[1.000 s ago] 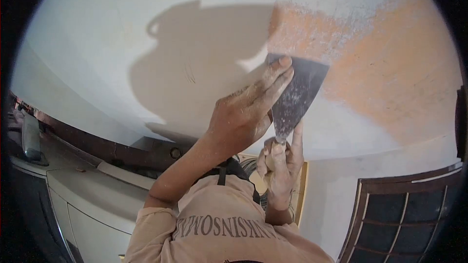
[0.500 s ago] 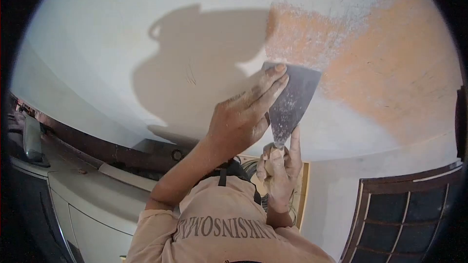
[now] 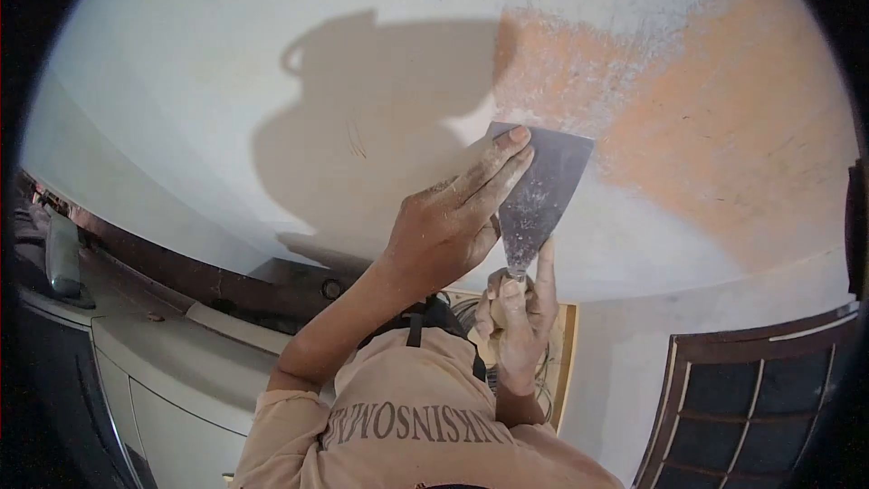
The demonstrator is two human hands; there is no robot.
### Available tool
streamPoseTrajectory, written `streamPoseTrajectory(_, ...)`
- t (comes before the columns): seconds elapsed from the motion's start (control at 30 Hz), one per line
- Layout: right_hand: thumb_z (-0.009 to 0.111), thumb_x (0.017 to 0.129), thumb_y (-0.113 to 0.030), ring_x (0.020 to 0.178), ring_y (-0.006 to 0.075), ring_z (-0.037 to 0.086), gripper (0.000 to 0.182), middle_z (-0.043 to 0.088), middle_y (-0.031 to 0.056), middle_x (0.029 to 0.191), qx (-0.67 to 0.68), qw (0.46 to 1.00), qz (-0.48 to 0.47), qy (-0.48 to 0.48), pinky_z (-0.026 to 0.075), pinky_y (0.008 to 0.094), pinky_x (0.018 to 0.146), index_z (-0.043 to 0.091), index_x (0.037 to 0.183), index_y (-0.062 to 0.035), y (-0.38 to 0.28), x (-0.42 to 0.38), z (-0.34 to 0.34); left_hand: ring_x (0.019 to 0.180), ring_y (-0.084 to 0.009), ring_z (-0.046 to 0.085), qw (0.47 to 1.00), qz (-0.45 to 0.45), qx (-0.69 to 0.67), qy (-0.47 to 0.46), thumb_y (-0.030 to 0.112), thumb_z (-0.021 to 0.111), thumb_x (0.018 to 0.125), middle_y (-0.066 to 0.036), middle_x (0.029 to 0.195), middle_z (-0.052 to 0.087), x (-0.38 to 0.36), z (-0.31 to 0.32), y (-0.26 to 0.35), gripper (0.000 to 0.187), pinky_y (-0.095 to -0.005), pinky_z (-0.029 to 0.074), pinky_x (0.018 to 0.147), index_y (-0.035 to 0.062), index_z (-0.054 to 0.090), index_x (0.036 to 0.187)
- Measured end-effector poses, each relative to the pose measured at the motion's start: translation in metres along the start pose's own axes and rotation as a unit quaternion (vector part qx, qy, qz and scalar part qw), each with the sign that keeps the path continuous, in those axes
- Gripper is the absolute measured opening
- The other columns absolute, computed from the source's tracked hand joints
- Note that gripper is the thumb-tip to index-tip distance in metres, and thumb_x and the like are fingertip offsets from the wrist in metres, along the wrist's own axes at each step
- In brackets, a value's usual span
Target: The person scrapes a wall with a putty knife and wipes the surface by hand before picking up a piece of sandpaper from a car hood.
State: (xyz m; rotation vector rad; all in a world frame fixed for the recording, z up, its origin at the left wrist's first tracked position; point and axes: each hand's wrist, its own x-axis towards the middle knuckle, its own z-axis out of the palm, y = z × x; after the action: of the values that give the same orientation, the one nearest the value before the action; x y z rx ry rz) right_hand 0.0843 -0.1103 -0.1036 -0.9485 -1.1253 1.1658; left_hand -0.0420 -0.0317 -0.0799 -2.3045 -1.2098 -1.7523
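Observation:
A wide-bladed putty knife [image 3: 549, 183] with white specks on its grey metal blade is held against the wall. My right hand [image 3: 520, 330] wraps its handle, which is mostly hidden, with one finger stretched along the blade's base. From the left, my left hand [image 3: 448, 222] grips the blade, two dusty fingers lying on its face near the broad edge. That edge sits at the lower border of a scraped orange patch [image 3: 561, 63] on the pale wall [image 3: 389, 145]. White dust coats the fingers of both hands.
A larger orange area [image 3: 724, 127] spreads to the right. Lower right is a dark-framed window or door with panes [image 3: 751, 398]. A pale cabinet [image 3: 181, 371] stands lower left, with a dark ledge [image 3: 217, 290] behind. Coiled cables [image 3: 466, 312] lie behind my body.
The putty knife and both hands have shifted very slightly down the wall, away from the orange patch. Both grips are the same.

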Motion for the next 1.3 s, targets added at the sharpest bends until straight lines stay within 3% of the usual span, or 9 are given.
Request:
streamPoseTrajectory(0.13,0.044,0.091,-0.004,0.047,0.0038,0.042,0.058,0.05,0.0024,0.075,0.028,1.0,-0.01,-0.003,0.035,0.0181,0.039,0.017,0.142,-0.0048,-0.005,0.007,0.007,0.111,-0.0193,0.054,0.998,-0.031,-0.058,0.009,-0.006,0.054,0.065,-0.005,0.133,0.045,0.013,-0.009,0.007,0.06,-0.0298,0.05,0.081,0.0061,0.05,0.124)
streamPoseTrajectory(0.17,0.044,0.091,-0.004,0.047,0.004,0.042,0.058,0.051,0.0025,0.075,0.031,0.999,-0.006,-0.005,0.035,0.0182,0.039,0.016,0.142,-0.0051,-0.001,0.005,0.006,0.119,-0.0301,0.047,0.999,-0.014,-0.049,-0.012,-0.005,0.058,0.06,-0.013,0.134,0.043,0.007,-0.006,0.002,0.067,-0.0348,0.047,0.089,0.0023,0.047,0.125)
streamPoseTrajectory(0.27,0.046,0.092,-0.007,0.047,0.0049,0.043,0.059,0.051,0.0033,0.075,0.028,1.0,0.004,-0.011,0.036,0.0193,0.039,0.016,0.143,-0.0066,0.018,-0.003,-0.009,0.119,-0.0295,0.047,0.997,-0.018,0.015,-0.076,-0.004,0.057,0.06,-0.013,0.135,0.042,-0.017,0.001,0.001,0.065,-0.0346,0.045,0.09,0.0014,0.047,0.125)
streamPoseTrajectory(0.3,0.047,0.092,-0.007,0.047,0.005,0.043,0.06,0.051,0.0033,0.075,0.015,1.0,0.004,-0.008,0.037,0.0195,0.04,0.016,0.143,-0.0067,0.026,-0.006,-0.015,0.105,-0.0192,0.058,0.994,-0.04,0.034,-0.098,0.002,0.056,0.065,-0.004,0.137,0.042,-0.026,0.004,0.002,0.062,-0.0271,0.053,0.072,0.0059,0.048,0.126)
streamPoseTrajectory(0.5,0.047,0.093,-0.01,0.049,0.0053,0.044,0.057,0.051,0.0035,0.074,0.038,0.999,-0.008,-0.023,0.038,0.0209,0.041,0.018,0.142,-0.0078,0.039,-0.009,-0.021,0.089,-0.0193,0.062,0.993,-0.036,0.065,-0.095,0.001,0.056,0.063,-0.004,0.138,0.04,-0.027,0.005,-0.004,0.062,-0.0263,0.053,0.07,0.0053,0.049,0.125)
streamPoseTrajectory(0.93,0.049,0.093,-0.015,0.049,0.0072,0.045,0.06,0.055,0.0092,0.082,0.063,0.996,-0.056,-0.039,0.038,0.0211,0.041,0.017,0.143,-0.0111,0.035,0.001,-0.033,0.075,-0.0156,0.062,0.999,0.024,0.012,-0.047,0.002,0.058,0.064,-0.005,0.134,0.046,-0.037,0.007,-0.009,0.057,-0.0242,0.051,0.065,0.0069,0.053,0.121)
streamPoseTrajectory(1.1,0.05,0.093,-0.016,0.049,0.0071,0.045,0.06,0.056,0.0095,0.082,0.078,0.995,-0.045,-0.044,0.038,0.0208,0.041,0.017,0.143,-0.0108,0.023,0.006,-0.025,0.07,-0.0152,0.059,0.998,0.043,0.034,-0.009,0.003,0.058,0.065,-0.005,0.134,0.046,-0.027,0.006,-0.012,0.056,-0.0242,0.05,0.062,0.0078,0.054,0.12)
streamPoseTrajectory(1.3,0.049,0.092,-0.013,0.05,0.006,0.045,0.059,0.056,0.0097,0.082,0.061,0.998,-0.002,-0.033,0.038,0.0203,0.042,0.017,0.143,-0.0103,0.021,0.009,-0.021,0.07,-0.0133,0.059,0.998,0.017,0.045,-0.045,0.003,0.057,0.066,-0.002,0.134,0.046,-0.014,0.0,-0.009,0.058,-0.023,0.049,0.061,0.0093,0.052,0.124)
